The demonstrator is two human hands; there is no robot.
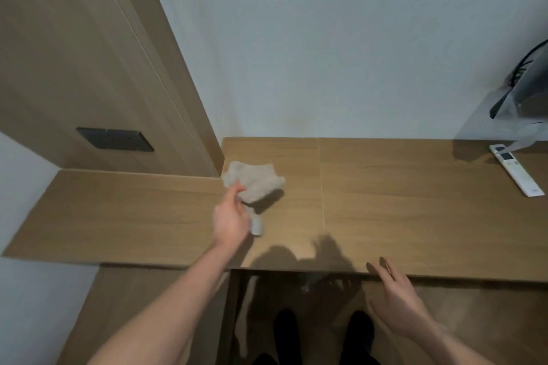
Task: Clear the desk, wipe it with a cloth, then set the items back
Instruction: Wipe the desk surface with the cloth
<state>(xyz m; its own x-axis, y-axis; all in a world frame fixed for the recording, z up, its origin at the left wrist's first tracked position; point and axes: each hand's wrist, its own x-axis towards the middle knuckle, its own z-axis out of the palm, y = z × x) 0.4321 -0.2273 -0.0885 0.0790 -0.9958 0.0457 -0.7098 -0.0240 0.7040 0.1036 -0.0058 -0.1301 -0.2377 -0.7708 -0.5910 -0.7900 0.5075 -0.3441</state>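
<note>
Gripping one grey cloth [253, 182] at frame centre, the left hand [231, 221] holds it on the desk [400, 210]; right hand [396, 295] relaxed, empty, lower right. One remote [517, 169] lies far right.

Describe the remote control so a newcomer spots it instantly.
Start at the long wooden desk against the pale wall and follow it to its far right end. There, below a dark object at the frame's edge, lies the remote control: a slim white bar with a small screen, the desk's only hard item.

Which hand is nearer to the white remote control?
Right. The right hand hovers open at the desk's front edge, well short of the remote control; the left hand grips the cloth, farther away.
</note>
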